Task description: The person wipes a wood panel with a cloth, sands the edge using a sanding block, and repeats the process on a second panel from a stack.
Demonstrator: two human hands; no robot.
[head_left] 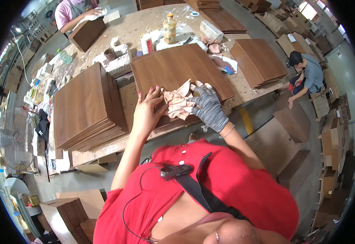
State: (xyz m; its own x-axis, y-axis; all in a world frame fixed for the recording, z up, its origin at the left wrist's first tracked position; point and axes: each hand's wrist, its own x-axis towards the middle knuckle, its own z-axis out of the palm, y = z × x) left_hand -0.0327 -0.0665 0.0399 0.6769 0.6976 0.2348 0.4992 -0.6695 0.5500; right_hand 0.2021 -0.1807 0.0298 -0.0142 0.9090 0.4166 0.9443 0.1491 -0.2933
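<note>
While the speckled workbench (124,29) takes up most of the space ahead, its top is pretty crowded, so elbow room is tight. Two other people are around: one in pink (67,15) across the bench, one in grey (313,73) crouched off to the right. I count three big stacks of brown boards close by: the left stack (82,107), the middle stack (177,61) and the right stack (256,61). There's just a narrow gap between left and middle, a wider one with some clutter between middle and right. The middle one sits right up by the bench's near edge, and its top board has bare wood beyond the hands. Both hands are down near that board's near edge: the bare left hand (148,105) lies open with fingers spread, touching the cloth's left side, and the gloved right hand (210,105) is loosely bent over its right side; can't tell if it's actually pinching any fabric. The one crumpled, stained pinkish cloth (177,101) is on top of the board, between them. Farther back: one white block (211,31), one yellowish bottle (169,31).
</note>
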